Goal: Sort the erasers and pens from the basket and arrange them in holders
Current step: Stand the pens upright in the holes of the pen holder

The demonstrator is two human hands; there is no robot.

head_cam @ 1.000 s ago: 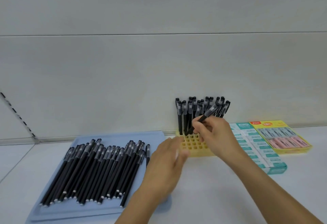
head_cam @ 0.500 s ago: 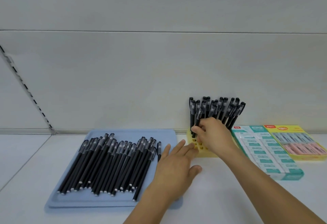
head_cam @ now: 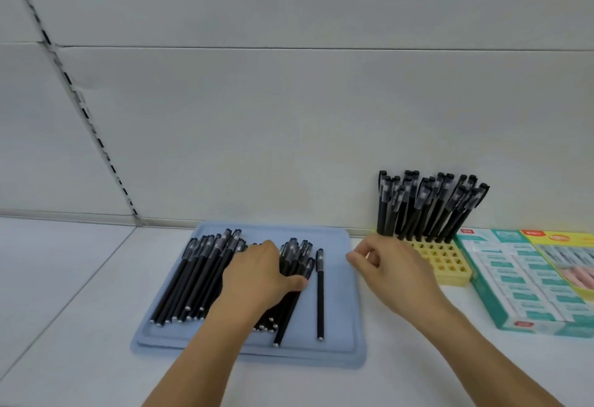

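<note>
Head view: the left hand (head_cam: pixel 260 273) lies palm-down on the pens (head_cam: pixel 205 278) heaped on the tray (head_cam: pixel 340 336), its fingers curled over them; whether it pinches one cannot be told. The pens run lengthwise from the tray's near edge to its far edge, caps at the far end. One pen (head_cam: pixel 320 294) lies apart toward the tray's right edge, between the two hands. The right hand (head_cam: pixel 390 273) hovers over that edge, fingers loosely curled, holding nothing. The holder (head_cam: pixel 450 265) stands just right of it, free holes at its near edge, so the left hand is better placed to pick and the right to slot.
</note>
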